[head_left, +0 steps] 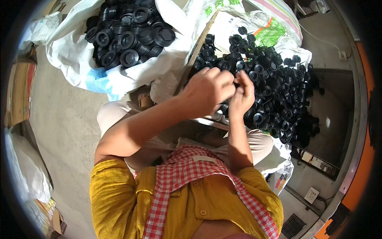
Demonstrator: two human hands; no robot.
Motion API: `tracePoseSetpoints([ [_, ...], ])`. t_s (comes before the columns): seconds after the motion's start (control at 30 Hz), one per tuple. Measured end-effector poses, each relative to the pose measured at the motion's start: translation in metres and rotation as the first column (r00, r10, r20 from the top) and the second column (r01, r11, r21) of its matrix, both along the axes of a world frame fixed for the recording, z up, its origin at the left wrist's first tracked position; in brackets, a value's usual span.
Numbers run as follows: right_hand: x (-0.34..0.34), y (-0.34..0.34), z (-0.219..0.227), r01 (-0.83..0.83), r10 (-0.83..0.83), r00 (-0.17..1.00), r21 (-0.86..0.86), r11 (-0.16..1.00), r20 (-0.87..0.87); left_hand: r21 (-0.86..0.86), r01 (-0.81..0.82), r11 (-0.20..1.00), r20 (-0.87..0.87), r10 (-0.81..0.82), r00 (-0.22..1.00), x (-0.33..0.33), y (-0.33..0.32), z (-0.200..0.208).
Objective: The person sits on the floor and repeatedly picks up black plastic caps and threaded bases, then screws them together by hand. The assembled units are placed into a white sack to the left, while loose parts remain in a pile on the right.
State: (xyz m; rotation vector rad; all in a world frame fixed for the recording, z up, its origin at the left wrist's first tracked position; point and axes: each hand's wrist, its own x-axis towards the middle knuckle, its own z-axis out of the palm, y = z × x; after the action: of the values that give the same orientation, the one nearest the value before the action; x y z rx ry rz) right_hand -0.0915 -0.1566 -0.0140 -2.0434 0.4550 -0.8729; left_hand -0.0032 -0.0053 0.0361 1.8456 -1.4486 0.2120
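My left hand (207,91) and my right hand (243,95) meet in front of me, fingers closed together on a small black plastic ring part that is mostly hidden between them. Just beyond the hands lies a big heap of black ring parts (274,83) spread on a white sack. Farther left, an open white sack (131,71) holds several larger black ribbed caps (129,34). I wear a yellow shirt and a red-checked scarf (187,175).
A wooden board edge (197,49) separates the two piles. A cardboard box (20,95) stands at the far left on the concrete floor, with white bags (28,171) below it. A wall socket (311,195) and an orange frame (358,167) are at the right.
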Motion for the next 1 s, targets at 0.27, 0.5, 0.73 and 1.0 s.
tracePoseSetpoints([
  [0.27,0.030,-0.126,-0.151,0.409,-0.426,0.800,-0.137,0.902,-0.422,0.005,-0.857,0.515,0.381,0.792,0.477,0.079,0.044,0.026],
  [0.5,0.030,-0.112,-0.142,0.292,-0.360,0.866,-0.232,0.928,-0.349,0.107,-0.148,0.983,-0.786,0.174,0.593,0.048,-0.004,-0.033],
  [0.73,-0.019,0.013,-0.043,-0.152,0.128,0.988,-0.453,0.879,-0.084,-0.052,0.122,0.991,-0.997,-0.060,0.057,0.011,-0.021,-0.042],
  [1.0,-0.045,-0.023,0.026,-0.133,0.074,0.987,-0.475,0.870,-0.141,0.002,0.147,0.989,-0.672,-0.108,0.733,0.003,-0.007,-0.060],
])
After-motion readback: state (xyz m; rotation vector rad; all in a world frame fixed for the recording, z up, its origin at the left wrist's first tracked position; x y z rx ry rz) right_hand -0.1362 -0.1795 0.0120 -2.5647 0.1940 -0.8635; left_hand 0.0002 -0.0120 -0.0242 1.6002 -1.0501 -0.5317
